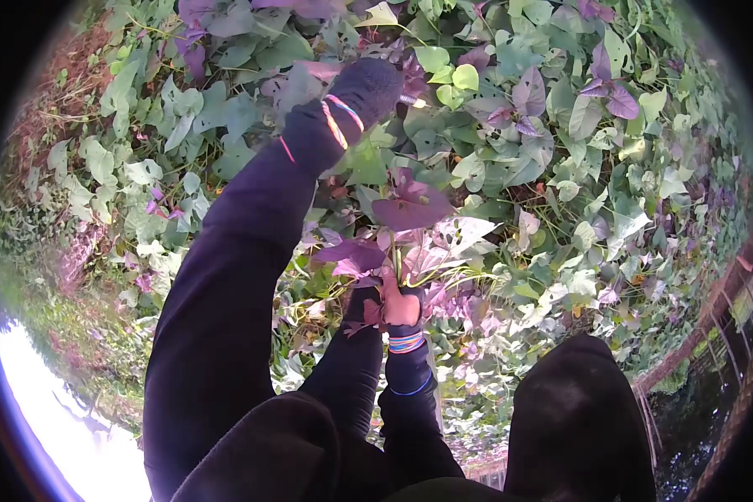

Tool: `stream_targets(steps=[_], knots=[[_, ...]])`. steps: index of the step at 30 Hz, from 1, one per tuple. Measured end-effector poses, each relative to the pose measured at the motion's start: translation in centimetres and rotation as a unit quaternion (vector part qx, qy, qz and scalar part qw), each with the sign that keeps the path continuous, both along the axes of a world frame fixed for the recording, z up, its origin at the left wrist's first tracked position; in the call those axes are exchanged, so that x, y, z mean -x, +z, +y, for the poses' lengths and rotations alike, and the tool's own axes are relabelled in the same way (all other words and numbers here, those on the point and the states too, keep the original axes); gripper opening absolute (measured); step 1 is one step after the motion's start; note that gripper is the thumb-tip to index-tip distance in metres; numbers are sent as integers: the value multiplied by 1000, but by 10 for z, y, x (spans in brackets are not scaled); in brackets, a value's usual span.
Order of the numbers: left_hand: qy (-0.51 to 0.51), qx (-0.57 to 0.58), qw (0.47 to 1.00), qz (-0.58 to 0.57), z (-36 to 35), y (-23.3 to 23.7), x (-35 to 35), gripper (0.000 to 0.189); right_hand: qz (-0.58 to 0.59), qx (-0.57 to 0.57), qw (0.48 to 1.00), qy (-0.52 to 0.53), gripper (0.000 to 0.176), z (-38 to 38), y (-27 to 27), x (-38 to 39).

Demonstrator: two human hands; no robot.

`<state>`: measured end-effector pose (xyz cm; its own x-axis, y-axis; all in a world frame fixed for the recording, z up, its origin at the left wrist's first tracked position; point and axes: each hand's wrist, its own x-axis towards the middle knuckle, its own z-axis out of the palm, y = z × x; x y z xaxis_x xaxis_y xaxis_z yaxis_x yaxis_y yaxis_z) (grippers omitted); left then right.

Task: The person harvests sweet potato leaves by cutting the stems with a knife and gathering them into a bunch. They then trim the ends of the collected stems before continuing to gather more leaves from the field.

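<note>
My left hand [371,88], in a dark glove, reaches out at the upper middle among the vine leaves. Colored bands circle its wrist, and its fingers are hidden from view. A small bright glint shows beside it, too unclear to name. Nearer my body, my right hand [400,306] is closed around a bunch of leafy stems [410,255], with skin showing and several colored bands at the wrist. Large purple leaves [412,205] rise from the bunch above that hand.
Dense green and purple vines [552,159] cover the ground all around. Two dark rounded shapes, apparently my knees, stand at the bottom [268,452] and lower right [579,410]. Another dark sleeve-like shape [347,368] lies left of my right forearm. A rope-like edge [715,305] runs along the right.
</note>
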<state>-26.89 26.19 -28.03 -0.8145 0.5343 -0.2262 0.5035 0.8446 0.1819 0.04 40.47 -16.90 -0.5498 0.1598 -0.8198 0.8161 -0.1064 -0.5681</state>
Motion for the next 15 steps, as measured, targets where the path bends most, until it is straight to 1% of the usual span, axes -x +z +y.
stream_targets(steps=[1,2,3,4,5,6,7,8,10,11,12,13,14,15], knots=[[-1,-2,1000,0,7,-11,-2,19,-16,-1,1000,-9,18,2,4,-3],[39,23,997,-62,14,-12,-4,19,-32,-1,999,-18,17,4,9,-7],[77,49,988,-125,19,-13,-7,19,-62,-29,998,4,21,13,15,-10],[75,48,988,-127,13,-12,-12,19,-51,-21,998,4,22,22,22,-12],[41,-75,983,-166,-1,-6,-18,17,-52,-30,998,22,21,29,28,-13],[5,-196,960,-202,-13,1,-24,18,-53,-37,997,39,21,36,33,-17],[2,-147,976,-160,-17,12,-37,17,-6,-30,997,76,20,43,33,-26],[-1,-98,988,-117,-20,29,-54,19,54,-64,988,128,23,47,24,-49],[37,-61,985,-160,-23,65,-85,17,50,10,988,143,35,46,45,-55],[-11,1,986,-168,-33,64,-106,17,63,5,984,166,36,46,55,-61],[-59,63,981,-174,-49,56,-131,18,86,-58,972,212,36,45,55,-81],[30,-12,989,-147,-65,51,-153,15,65,-47,971,226,37,46,54,-100],[118,-85,982,-118,-84,48,-173,13,45,-36,969,239,37,46,54,-116],[267,-152,920,-242,-108,52,-193,19,92,-96,953,274,38,45,56,-128]])
